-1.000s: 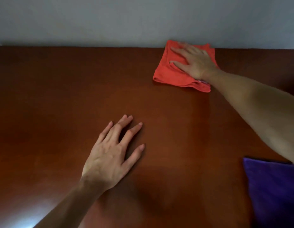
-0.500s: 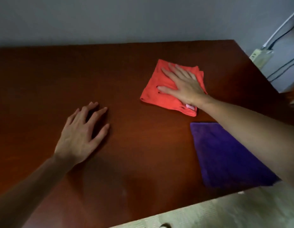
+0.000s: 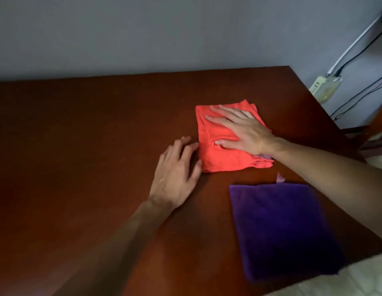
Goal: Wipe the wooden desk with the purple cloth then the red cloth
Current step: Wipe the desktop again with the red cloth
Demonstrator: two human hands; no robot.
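While the right hand [image 3: 247, 131] lies flat with fingers spread on the folded red-orange cloth [image 3: 220, 154], pressing it to the dark reddish-brown wooden desk [image 3: 79, 135], the work looks to be in its second stage, the wipe with the red cloth. That cloth sits toward the far right of the desk top. Set aside nearer the front right corner lies the folded deep purple cloth [image 3: 279, 229], apart from the red one and touched by neither hand, which suggests its turn is done. Just left of the red cloth rests the left hand [image 3: 177, 178], fingers loose and open on the bare wood, holding nothing; its fingertips come right up to the cloth's edge, though contact is hard to judge.

Next, I judge, the flat palm must keep even pressure and sweep the cloth over unwiped wood.

Part of the purple cloth hides under the right forearm, and its near edge is blurred. A small pale tag [image 3: 279, 178] shows by its far edge.
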